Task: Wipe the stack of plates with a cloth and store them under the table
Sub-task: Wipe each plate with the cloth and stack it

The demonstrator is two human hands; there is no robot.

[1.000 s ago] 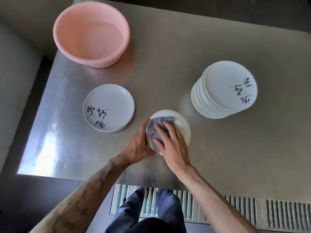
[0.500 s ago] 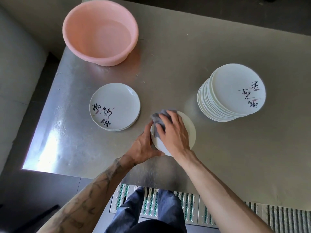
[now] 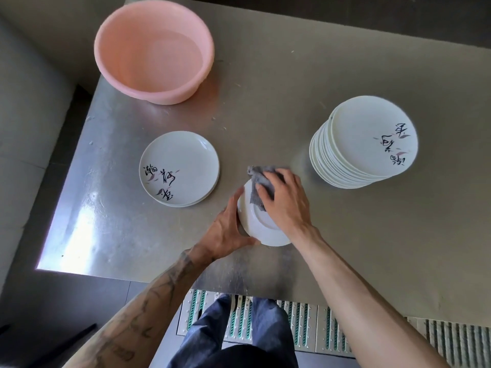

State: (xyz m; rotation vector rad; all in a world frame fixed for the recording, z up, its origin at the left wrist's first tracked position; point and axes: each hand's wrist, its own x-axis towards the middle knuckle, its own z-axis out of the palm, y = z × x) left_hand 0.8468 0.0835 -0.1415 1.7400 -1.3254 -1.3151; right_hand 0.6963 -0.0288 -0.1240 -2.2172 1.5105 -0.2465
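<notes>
My left hand (image 3: pixel 225 232) grips the left rim of a white plate (image 3: pixel 259 229), which is tilted with its underside up above the steel table (image 3: pixel 292 88). My right hand (image 3: pixel 285 200) presses a grey cloth (image 3: pixel 259 181) onto the far part of that plate, fingers curled over the cloth. A tall stack of white plates (image 3: pixel 364 142) with black brush writing stands to the right. A short pile of the same plates (image 3: pixel 180 167) lies to the left.
A pink plastic basin (image 3: pixel 154 49) holding water sits at the table's far left corner. The table's near edge runs just above my legs, with a slatted floor grate (image 3: pixel 305 328) below. A grey wall closes the left side.
My right hand has slid the cloth from the plate's middle up to its far edge. The left hand has kept its hold on the rim. The camera has moved closer.
</notes>
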